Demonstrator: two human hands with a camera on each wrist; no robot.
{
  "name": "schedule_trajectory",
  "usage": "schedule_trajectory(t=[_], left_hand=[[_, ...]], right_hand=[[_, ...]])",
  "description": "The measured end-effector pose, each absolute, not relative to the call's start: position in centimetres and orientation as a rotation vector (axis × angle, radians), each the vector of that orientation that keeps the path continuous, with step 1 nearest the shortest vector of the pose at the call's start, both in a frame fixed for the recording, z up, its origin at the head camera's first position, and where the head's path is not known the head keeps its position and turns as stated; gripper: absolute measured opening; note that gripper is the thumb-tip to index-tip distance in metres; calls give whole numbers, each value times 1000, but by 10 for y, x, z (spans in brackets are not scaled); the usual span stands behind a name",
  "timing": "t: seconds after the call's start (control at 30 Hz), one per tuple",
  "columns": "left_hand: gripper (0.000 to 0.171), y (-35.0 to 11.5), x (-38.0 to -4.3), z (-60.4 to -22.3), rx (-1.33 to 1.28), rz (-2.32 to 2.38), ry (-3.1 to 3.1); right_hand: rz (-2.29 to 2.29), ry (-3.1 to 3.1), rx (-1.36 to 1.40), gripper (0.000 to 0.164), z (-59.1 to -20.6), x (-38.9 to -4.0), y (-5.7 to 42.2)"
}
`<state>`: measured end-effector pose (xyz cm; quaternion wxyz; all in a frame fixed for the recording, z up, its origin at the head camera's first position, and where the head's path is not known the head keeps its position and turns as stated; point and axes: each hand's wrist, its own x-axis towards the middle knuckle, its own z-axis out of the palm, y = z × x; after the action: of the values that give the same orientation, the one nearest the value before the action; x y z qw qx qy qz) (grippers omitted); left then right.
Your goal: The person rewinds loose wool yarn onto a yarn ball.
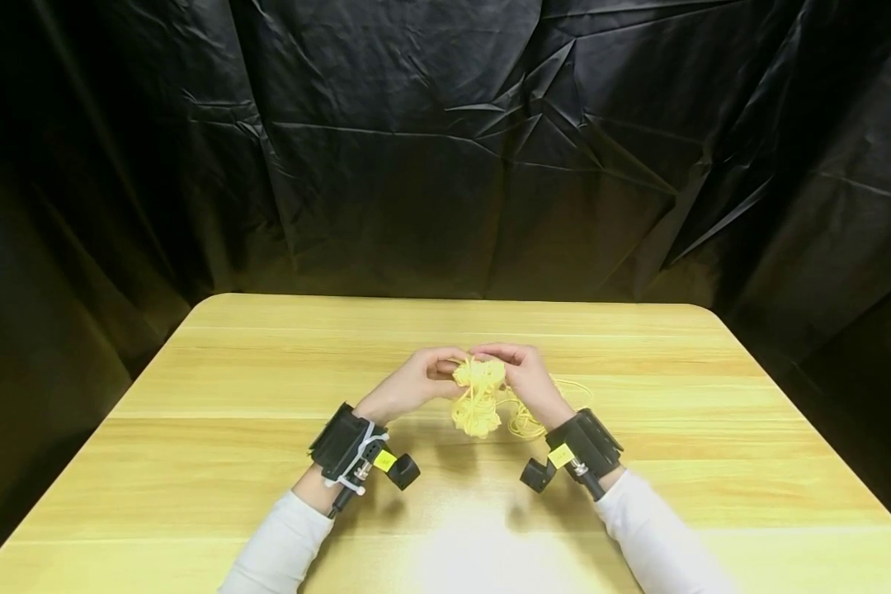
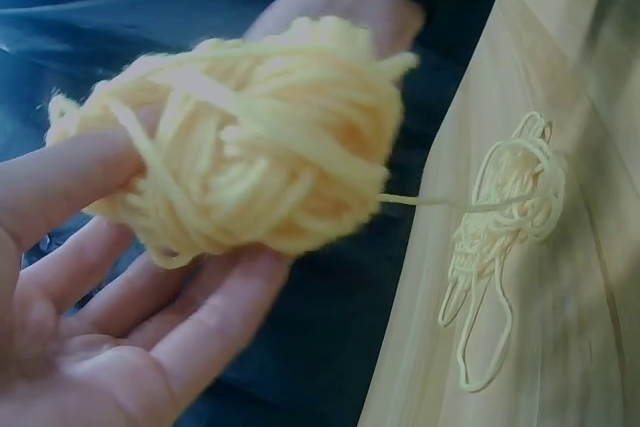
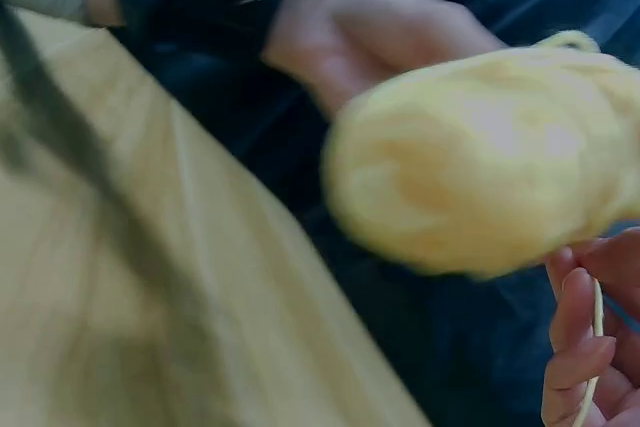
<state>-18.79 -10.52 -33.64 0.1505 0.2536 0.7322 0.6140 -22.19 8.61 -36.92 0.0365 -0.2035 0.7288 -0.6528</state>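
The left hand (image 1: 416,386) grips the ball (image 1: 478,396) of yellow yarn from its left side, digits on its near face and under it. The right hand (image 1: 527,375), on the ball's right, curls its fingers with a yellow strand (image 3: 598,317) running along them; its fingertips meet the ball's far end. Both forearms slant inward and away from the body towards the ball, wrists nearer the body than it is. The ball is held up above the table (image 1: 267,346), its long axis running near to far in the head view, drawn in at the middle by wraps, with a lobe at each end. Yarn leads from behind the ball to loose loops (image 2: 505,207) lying on the table to its right, partly under the right hand. Black bands (image 1: 341,441) with small cameras (image 1: 403,472) and white sleeves (image 1: 278,544) flank the ball on the near side; a black sheet (image 1: 386,206) hangs beyond it.
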Motion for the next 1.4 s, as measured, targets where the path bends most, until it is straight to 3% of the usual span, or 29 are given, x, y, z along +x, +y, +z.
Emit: schedule_trajectory(t=[0.2, 0.73, 1.07, 1.4], left_hand=[[35, -106, -190, -337, 566, 1947, 2140], [34, -108, -194, -336, 242, 2248, 2207], [33, -110, -197, -339, 215, 2207, 2214], [34, -106, -196, -343, 447, 1952, 2218]], right_hand=[[-1915, 2284, -486, 16, -368, -204, 79], [-1653, 2223, -867, 24, -365, -187, 72], [-1419, 2318, -913, 17, -333, -185, 81], [-1785, 2172, -846, 25, -316, -194, 88]])
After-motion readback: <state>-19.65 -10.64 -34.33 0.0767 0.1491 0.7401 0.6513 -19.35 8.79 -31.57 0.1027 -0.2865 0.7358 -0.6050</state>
